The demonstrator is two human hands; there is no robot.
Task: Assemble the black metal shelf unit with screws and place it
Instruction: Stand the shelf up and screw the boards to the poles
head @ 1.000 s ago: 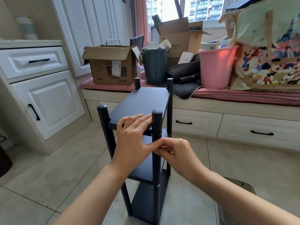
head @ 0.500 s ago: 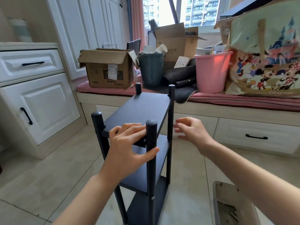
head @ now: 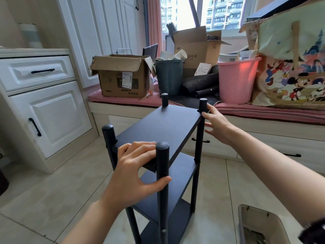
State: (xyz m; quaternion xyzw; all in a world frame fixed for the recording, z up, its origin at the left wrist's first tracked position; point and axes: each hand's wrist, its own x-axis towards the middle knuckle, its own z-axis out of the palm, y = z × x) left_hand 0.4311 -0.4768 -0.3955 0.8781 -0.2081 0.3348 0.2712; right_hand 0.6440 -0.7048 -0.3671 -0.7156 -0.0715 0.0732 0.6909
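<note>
A black shelf unit (head: 163, 125) with three boards and four round posts stands upright on the tiled floor in front of me. My left hand (head: 135, 171) grips the near edge of the top board, fingers on top and thumb against the near right post (head: 162, 173). My right hand (head: 217, 125) is at the far right post (head: 202, 106), fingers spread and loosely extended, fingertips touching or almost touching it. A screw head (head: 163, 230) shows low on the near right post.
A metal tray (head: 246, 224) with small hardware lies on the floor at lower right. Behind the shelf runs a window bench (head: 123, 101) with drawers, carrying a cardboard box (head: 121, 76), a grey bin (head: 168, 76) and a pink bucket (head: 235, 80). White cabinets (head: 49, 115) stand left.
My right hand left the near right post and reached forward to the far right post. My left hand stayed on the top board's near edge. The view shifted slightly.
</note>
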